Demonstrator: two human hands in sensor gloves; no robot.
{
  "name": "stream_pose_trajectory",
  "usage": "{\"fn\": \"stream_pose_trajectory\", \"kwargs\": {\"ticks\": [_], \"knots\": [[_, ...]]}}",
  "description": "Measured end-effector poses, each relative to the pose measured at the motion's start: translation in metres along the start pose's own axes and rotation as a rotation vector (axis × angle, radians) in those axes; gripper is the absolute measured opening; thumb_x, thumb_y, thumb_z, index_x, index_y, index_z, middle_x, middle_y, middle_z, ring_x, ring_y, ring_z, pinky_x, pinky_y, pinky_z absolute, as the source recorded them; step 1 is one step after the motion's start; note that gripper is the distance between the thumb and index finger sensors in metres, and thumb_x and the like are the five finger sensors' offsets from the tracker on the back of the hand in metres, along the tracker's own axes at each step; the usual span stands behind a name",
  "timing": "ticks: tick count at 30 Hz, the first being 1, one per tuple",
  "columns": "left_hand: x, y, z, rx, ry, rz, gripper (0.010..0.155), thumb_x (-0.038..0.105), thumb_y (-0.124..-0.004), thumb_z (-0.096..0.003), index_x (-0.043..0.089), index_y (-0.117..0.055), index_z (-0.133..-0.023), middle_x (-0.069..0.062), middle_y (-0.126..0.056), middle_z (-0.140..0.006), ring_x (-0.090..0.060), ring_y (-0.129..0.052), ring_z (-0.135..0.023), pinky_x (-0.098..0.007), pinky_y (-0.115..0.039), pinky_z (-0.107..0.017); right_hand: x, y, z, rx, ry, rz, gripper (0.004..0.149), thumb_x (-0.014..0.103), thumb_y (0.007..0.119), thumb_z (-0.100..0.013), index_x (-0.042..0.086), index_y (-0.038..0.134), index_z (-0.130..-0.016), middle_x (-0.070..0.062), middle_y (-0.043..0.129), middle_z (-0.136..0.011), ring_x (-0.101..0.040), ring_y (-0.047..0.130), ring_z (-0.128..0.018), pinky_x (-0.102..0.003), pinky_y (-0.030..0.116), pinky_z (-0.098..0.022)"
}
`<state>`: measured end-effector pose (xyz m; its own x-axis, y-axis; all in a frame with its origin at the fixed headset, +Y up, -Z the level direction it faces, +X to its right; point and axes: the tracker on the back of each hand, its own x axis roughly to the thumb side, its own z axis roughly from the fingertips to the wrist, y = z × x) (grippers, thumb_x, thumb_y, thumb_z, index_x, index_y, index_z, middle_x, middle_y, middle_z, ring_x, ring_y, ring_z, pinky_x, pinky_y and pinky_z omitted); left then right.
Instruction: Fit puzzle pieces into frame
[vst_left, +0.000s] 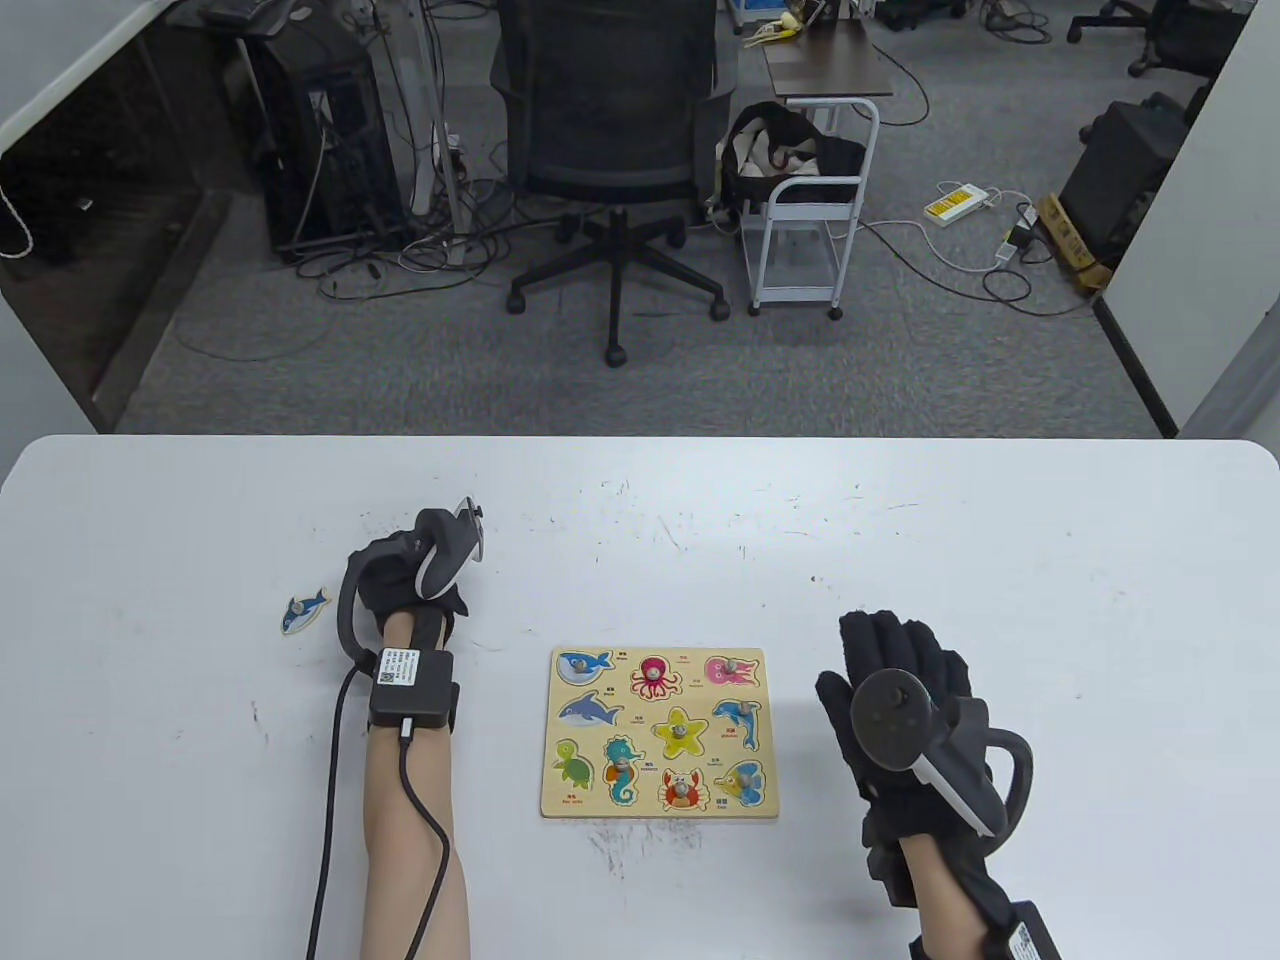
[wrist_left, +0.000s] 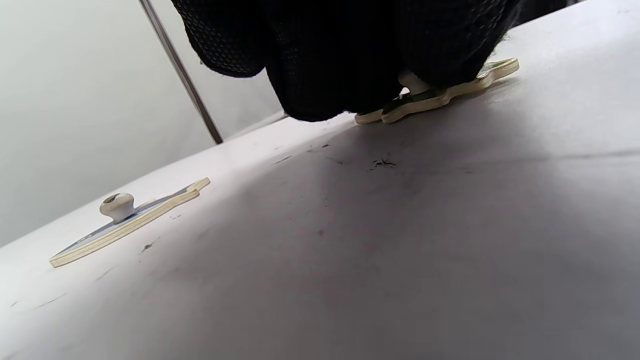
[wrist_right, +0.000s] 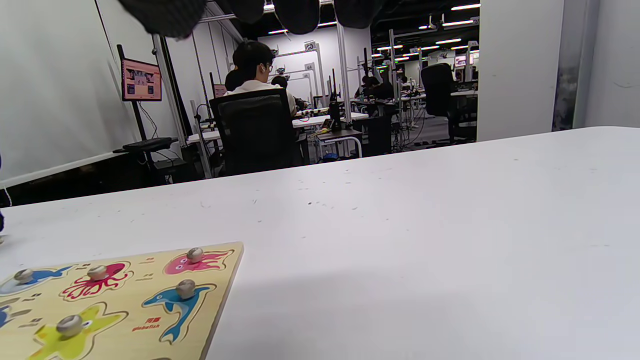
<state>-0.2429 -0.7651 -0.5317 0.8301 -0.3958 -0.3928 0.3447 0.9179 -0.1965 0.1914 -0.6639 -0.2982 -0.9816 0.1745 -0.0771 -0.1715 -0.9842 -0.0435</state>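
Nearest the person, the right hand (vst_left: 905, 715) lies flat on the table (vst_left: 1000, 520) beside the puzzle frame (vst_left: 661, 733), fingers extended and close together, holding nothing. On the board, seven pieces appear seated; the shark and turtle slots look peg-less, so probably two remain. Farther out, the left hand (vst_left: 415, 580) curls down over a green-edged piece (wrist_left: 440, 92), likely the turtle; its fingertips (wrist_left: 350, 75) close around the knob, though the exact pinch is hidden. Beyond, well left, the shark piece (vst_left: 304, 609) lies untouched.
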Motion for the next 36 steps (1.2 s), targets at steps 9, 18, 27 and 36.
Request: {"fn": "stream_pose_trajectory", "kwargs": {"ticks": [9, 18, 27, 36], "knots": [[-0.004, 0.031, 0.033, 0.125, -0.125, 0.032, 0.045, 0.052, -0.083, -0.046, 0.047, -0.079, -0.091, 0.017, -0.094, -0.091, -0.008, -0.097, -0.083, -0.04, -0.079, -0.073, 0.001, 0.001, -0.001, 0.0, -0.01, -0.008, 0.066, 0.053, 0.073, -0.051, 0.031, 0.054, -0.109, -0.002, 0.059, -0.117, -0.037, 0.059, -0.109, -0.059, 0.046, -0.08], [0.0, 0.066, 0.11, 0.334, -0.353, 0.0, 0.045, 0.052, -0.083, -0.0454, 0.046, -0.08, -0.09, 0.016, -0.095, -0.09, -0.007, -0.098, -0.082, -0.039, -0.08, -0.072, 0.001, 0.002, 0.0, -0.003, -0.022, -0.01, 0.066, 0.053, 0.073, -0.051, 0.031, 0.054, -0.109, -0.002, 0.059, -0.117, -0.038, 0.059, -0.109, -0.059, 0.047, -0.079], [-0.005, 0.077, 0.177, 0.387, -0.48, 0.073, 0.045, 0.052, -0.084, -0.0453, 0.047, -0.08, -0.09, 0.016, -0.095, -0.09, -0.007, -0.097, -0.082, -0.039, -0.08, -0.072, 0.006, 0.001, 0.003, -0.012, -0.064, -0.015, 0.066, 0.054, 0.073, -0.051, 0.031, 0.055, -0.109, -0.002, 0.06, -0.117, -0.038, 0.061, -0.108, -0.059, 0.048, -0.079], [-0.013, 0.071, 0.229, 0.427, -0.568, 0.051, 0.045, 0.052, -0.084, -0.0451, 0.047, -0.08, -0.09, 0.017, -0.095, -0.09, -0.008, -0.098, -0.082, -0.039, -0.08, -0.072, 0.008, 0.001, 0.004, -0.014, -0.087, -0.024, 0.065, 0.054, 0.073, -0.051, 0.031, 0.055, -0.109, -0.002, 0.061, -0.117, -0.037, 0.061, -0.108, -0.059, 0.049, -0.079]]}}
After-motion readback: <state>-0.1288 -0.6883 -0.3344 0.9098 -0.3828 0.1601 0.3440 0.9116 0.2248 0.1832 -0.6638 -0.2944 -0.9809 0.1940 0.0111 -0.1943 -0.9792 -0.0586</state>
